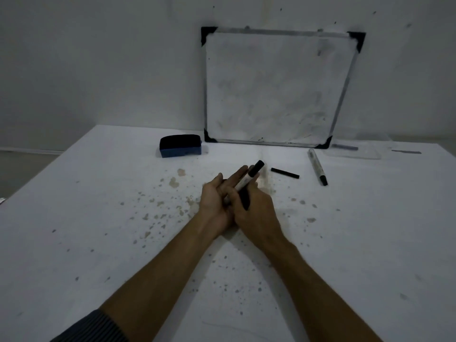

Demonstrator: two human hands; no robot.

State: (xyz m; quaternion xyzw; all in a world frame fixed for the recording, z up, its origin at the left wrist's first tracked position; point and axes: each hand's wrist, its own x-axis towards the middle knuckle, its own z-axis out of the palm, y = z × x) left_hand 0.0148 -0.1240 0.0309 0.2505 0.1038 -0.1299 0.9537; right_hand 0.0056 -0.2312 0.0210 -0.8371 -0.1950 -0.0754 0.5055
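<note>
Both my hands meet over the middle of the stained white table [98,218]. My right hand [254,206] grips a marker [251,175] with a black cap that points up and away. My left hand [217,201] lies palm up beneath it with its fingers stretched out, touching the marker's barrel. A second marker [317,167] lies on the table to the right. A short black stick or cap [285,173] lies between that marker and my hands. A small whiteboard [274,87] with black corners leans against the wall behind.
A blue and black board eraser [180,146] sits at the back left, next to the whiteboard's lower corner. A clear flat plastic tray [355,150] lies at the back right. The table's left edge runs diagonally from the wall toward me.
</note>
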